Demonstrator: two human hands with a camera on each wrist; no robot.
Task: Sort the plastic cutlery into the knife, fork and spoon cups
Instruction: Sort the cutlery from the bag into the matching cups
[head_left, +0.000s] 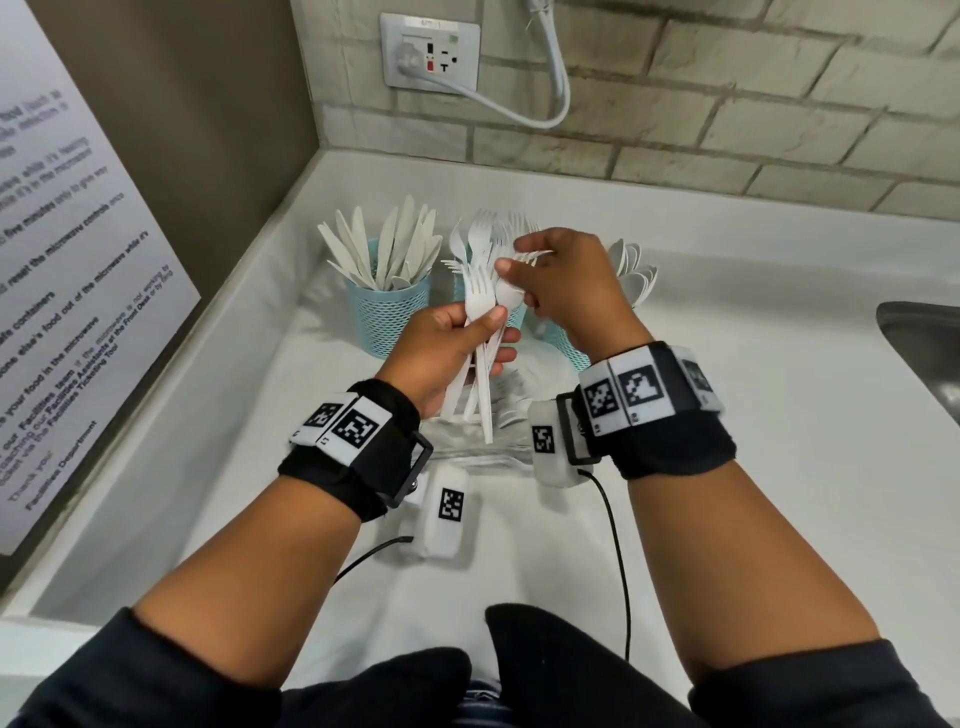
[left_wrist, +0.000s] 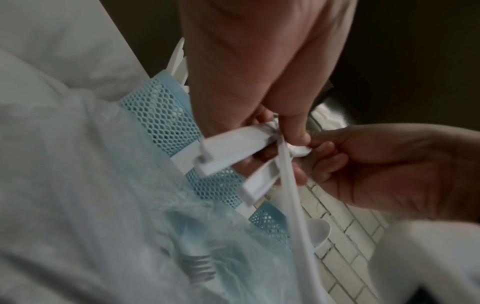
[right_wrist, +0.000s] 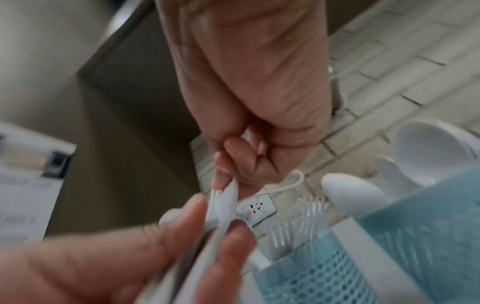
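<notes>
My left hand (head_left: 501, 335) grips a bundle of white plastic cutlery (head_left: 480, 374), forks and a spoon, heads up, above the counter. My right hand (head_left: 519, 286) pinches the bowl of the spoon (head_left: 509, 297) at the top of that bundle; the right wrist view shows its fingers (right_wrist: 228, 164) closed on a white piece (right_wrist: 226, 197). Behind the hands stand three blue mesh cups: the knife cup (head_left: 387, 317) on the left, the fork cup (head_left: 514, 319) mostly hidden in the middle, the spoon cup (head_left: 569, 345) on the right with spoons (head_left: 634, 275) in it.
A clear plastic bag (head_left: 467, 447) with more cutlery lies on the white counter (head_left: 753, 467) under my hands. A steel sink (head_left: 924, 353) is at the right edge. On the brick wall are an outlet (head_left: 431, 52) and a white cord (head_left: 550, 98). A printed notice (head_left: 62, 260) is on the left wall.
</notes>
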